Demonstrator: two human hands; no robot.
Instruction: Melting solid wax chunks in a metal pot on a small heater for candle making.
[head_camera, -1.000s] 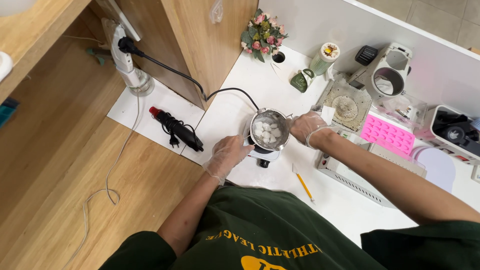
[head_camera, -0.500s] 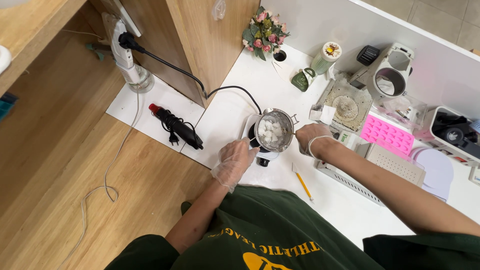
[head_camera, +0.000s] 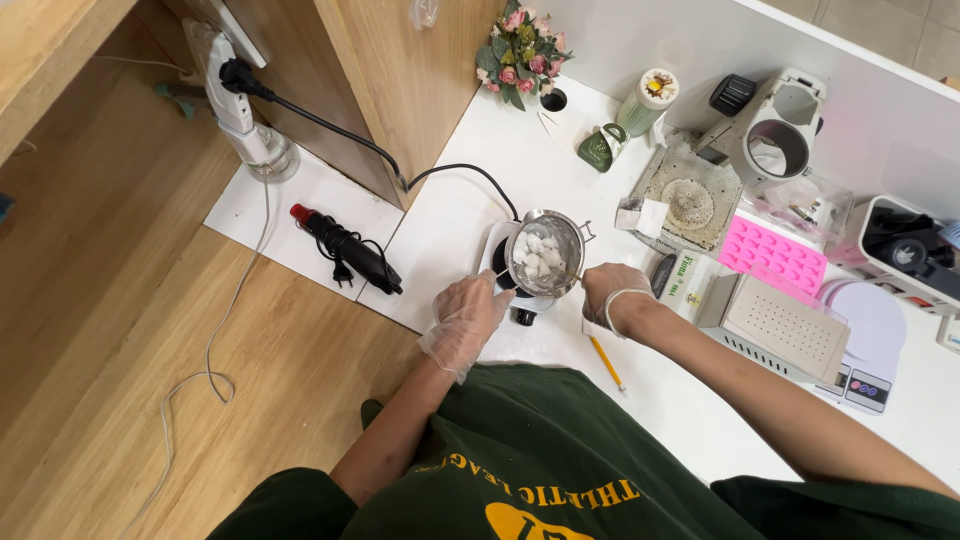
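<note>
Head view, looking down on a white worktop (head_camera: 470, 215). A small round steel pot (head_camera: 545, 252) sits on a compact white electric hotplate (head_camera: 497, 262) near the worktop's front edge; inside the pot lie white chunks (head_camera: 538, 256), still in solid lumps. A black cord (head_camera: 380, 160) runs from the hotplate toward a white power strip (head_camera: 232, 85) on the wooden floor side.

Left hand (head_camera: 465, 318), in a thin clear plastic glove, is at the hotplate's front left; fingers loosely curled, tips touching or just beside the hotplate's edge. Whether it grips anything: cannot tell.

Right hand (head_camera: 612, 295), also gloved, is closed in a fist just right of the pot, at the pot's handle side; the handle itself is hidden, so what it pinches cannot be told.

Around: yellow pencil (head_camera: 606, 362) on the worktop just below the right wrist; pink silicone mould tray (head_camera: 775, 258) to the right; black heat gun (head_camera: 346, 249) on a white sheet to the left; small bunch of pink flowers (head_camera: 522, 42) at the back.
</note>
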